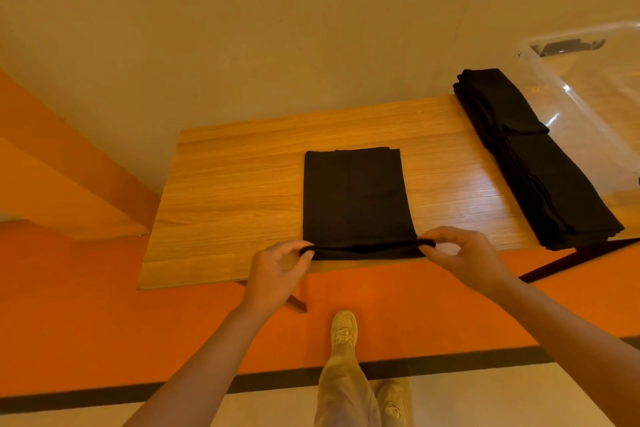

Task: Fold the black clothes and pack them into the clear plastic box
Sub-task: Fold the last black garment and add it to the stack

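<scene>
Wooden surface (225, 191) over orange floor, clear plastic box (588, 107) at right edge, black stack (533, 163) leaning on its wall. Black garment (353, 198) lies flat mid-surface. Left hand (277, 270) and right hand (467, 260) each pinch a near corner, hem lifted. Risk: uneven lift skews the fold; a loose pinch drops the hem; stack may slide off. No readable writing.

Wooden table (235, 191): folded black cloth (353, 198), black stack (533, 163), clear box (595, 107).
</scene>
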Motion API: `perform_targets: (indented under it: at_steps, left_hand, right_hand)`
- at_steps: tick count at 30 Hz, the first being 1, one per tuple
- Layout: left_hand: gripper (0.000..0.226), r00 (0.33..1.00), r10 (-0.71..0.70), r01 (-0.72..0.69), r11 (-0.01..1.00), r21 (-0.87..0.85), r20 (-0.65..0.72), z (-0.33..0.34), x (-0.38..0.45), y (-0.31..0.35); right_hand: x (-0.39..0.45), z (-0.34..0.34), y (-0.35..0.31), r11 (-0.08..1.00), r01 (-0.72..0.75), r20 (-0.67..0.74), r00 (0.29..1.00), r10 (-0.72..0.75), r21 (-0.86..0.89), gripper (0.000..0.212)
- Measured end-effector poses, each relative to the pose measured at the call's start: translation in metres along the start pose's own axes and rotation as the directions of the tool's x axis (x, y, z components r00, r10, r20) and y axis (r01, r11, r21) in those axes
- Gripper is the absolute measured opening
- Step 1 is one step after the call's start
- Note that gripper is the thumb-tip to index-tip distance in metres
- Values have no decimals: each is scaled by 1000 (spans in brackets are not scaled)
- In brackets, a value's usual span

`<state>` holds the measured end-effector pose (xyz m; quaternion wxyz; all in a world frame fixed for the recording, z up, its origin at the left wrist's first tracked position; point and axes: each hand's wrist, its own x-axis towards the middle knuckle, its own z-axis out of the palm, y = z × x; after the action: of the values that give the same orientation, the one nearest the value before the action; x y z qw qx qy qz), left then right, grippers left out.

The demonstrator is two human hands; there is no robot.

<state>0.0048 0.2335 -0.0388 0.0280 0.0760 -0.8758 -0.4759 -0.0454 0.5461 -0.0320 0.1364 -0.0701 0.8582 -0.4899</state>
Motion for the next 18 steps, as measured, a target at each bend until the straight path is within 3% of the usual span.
perform_targets:
  at_steps: [6, 18]
  left_hand:
    - [10, 994, -94, 87, 991, -103, -65, 4, 44, 11]
    - [17, 956, -272, 277, 960, 34, -113, 37, 120, -17]
  right_hand:
    - [47, -2, -10, 981, -139, -113, 982, 154, 133, 13]
    - [115, 12, 1, 938, -346, -189, 919, 345, 29, 22]
